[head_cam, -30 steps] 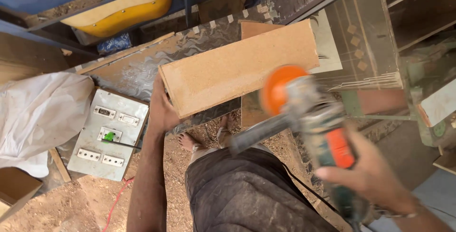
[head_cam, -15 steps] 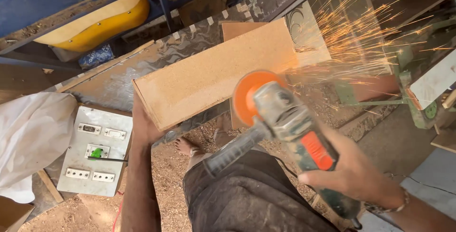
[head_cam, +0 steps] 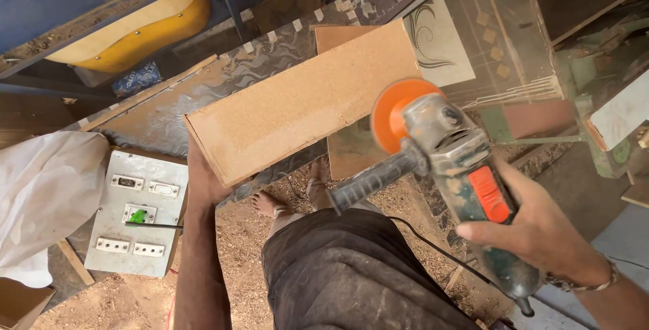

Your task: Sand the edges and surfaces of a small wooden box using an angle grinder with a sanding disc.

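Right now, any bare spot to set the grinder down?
Bare patches: the patterned metal sheet left of the board, and the sawdust floor between the socket panel and the feet. Crowded: right side, with tiles and green metal frame. Left hand props the board; right hand holds the grinder.

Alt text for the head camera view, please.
A person's right hand holds an angle grinder with an orange disc beside a chipboard panel, which the left hand steadies from below. A grey socket board lies on the sawdust-covered ground.
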